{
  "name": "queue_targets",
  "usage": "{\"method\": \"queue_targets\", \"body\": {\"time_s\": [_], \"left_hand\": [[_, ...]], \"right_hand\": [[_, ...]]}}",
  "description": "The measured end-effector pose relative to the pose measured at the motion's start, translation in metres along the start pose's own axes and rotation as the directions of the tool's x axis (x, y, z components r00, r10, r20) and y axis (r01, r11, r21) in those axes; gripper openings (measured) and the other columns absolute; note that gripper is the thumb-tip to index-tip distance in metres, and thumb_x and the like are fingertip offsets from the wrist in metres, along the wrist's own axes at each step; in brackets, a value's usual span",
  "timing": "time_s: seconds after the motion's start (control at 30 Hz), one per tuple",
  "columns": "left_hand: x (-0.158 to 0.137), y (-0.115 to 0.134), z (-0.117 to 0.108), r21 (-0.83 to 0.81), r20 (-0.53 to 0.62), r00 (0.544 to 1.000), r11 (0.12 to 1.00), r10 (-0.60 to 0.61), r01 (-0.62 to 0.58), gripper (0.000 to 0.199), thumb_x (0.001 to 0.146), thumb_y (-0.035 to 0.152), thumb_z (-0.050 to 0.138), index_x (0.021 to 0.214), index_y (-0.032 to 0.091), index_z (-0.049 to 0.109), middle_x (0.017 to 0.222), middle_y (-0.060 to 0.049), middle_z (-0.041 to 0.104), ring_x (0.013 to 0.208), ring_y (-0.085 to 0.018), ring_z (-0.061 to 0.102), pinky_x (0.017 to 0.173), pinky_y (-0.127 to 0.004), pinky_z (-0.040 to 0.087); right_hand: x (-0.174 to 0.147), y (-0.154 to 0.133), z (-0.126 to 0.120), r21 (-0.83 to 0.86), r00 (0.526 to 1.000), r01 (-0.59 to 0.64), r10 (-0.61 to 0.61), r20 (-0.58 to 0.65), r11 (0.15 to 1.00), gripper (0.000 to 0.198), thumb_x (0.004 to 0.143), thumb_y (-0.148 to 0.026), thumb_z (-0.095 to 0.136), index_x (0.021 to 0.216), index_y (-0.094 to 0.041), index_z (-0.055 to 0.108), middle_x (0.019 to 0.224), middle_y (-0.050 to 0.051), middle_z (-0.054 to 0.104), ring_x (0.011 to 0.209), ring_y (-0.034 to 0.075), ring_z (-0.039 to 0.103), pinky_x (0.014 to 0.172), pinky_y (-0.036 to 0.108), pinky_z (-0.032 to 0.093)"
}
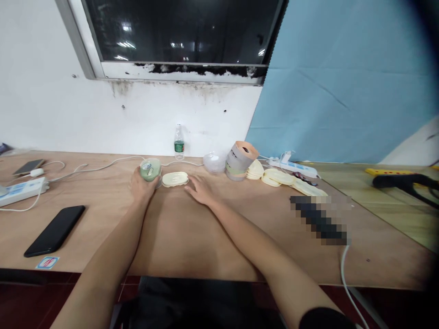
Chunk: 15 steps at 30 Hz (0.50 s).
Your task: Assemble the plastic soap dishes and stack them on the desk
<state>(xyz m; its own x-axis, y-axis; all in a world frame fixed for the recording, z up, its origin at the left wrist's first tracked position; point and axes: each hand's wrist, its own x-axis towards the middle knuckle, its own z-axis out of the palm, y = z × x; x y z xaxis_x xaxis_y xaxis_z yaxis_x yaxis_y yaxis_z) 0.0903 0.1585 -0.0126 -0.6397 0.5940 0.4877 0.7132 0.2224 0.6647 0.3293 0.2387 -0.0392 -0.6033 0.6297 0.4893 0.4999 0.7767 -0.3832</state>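
Observation:
My left hand (140,186) is wrapped round a pale green, rounded, container-like object (151,169) with a small mark on top; its exact kind is too small to tell. Just right of it, a cream-coloured oval piece (175,178) lies flat on the table (192,237). At the right end of that piece is my right hand (200,188), fingers apart and holding nothing. Whether its fingertips touch the oval piece, I cannot tell.
Behind stand a plastic bottle (179,145), a clear bowl-like item (214,161) and a grey roll (240,161). Several cream pieces (279,176) lie to the right, near a power strip (297,168). A black phone (55,230) and another power strip (24,189) are at left.

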Motion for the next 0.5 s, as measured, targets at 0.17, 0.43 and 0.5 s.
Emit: {"method": "queue_targets", "body": {"time_s": [0.17, 0.43, 0.5], "left_hand": [[0.003, -0.003, 0.012, -0.055, 0.046, 0.998, 0.998, 0.047, -0.044, 0.093, 0.067, 0.051, 0.073, 0.141, 0.018, 0.027, 0.141, -0.018, 0.044, 0.131, -0.031, 0.042, 0.107, -0.043, 0.037], [0.019, -0.005, 0.027, -0.1, 0.115, 0.986, 0.989, 0.122, -0.111, 0.1, 0.066, 0.045, 0.078, 0.143, 0.015, 0.022, 0.143, -0.019, 0.04, 0.132, -0.033, 0.04, 0.109, -0.044, 0.036], [0.024, -0.006, 0.031, -0.12, 0.117, 0.981, 0.983, 0.152, -0.137, 0.102, 0.066, 0.044, 0.079, 0.144, 0.013, 0.021, 0.145, -0.019, 0.037, 0.134, -0.032, 0.038, 0.111, -0.044, 0.034]], "right_hand": [[0.015, -0.005, 0.02, -0.07, 0.979, 0.023, -0.008, 0.204, 0.997, 0.056, 0.091, -0.051, 0.046, 0.139, -0.022, 0.046, 0.147, 0.011, 0.042, 0.138, 0.034, 0.028, 0.11, 0.053, 0.022], [-0.028, 0.018, -0.018, -0.072, 0.991, -0.011, 0.021, 0.134, 0.997, 0.043, 0.085, -0.043, 0.06, 0.123, -0.023, 0.059, 0.13, 0.01, 0.058, 0.126, 0.029, 0.044, 0.104, 0.047, 0.03], [-0.04, 0.024, -0.029, -0.047, 0.994, -0.006, 0.012, 0.113, 0.999, 0.04, 0.085, -0.042, 0.061, 0.119, -0.022, 0.061, 0.128, 0.01, 0.059, 0.123, 0.027, 0.047, 0.104, 0.044, 0.032]]}}
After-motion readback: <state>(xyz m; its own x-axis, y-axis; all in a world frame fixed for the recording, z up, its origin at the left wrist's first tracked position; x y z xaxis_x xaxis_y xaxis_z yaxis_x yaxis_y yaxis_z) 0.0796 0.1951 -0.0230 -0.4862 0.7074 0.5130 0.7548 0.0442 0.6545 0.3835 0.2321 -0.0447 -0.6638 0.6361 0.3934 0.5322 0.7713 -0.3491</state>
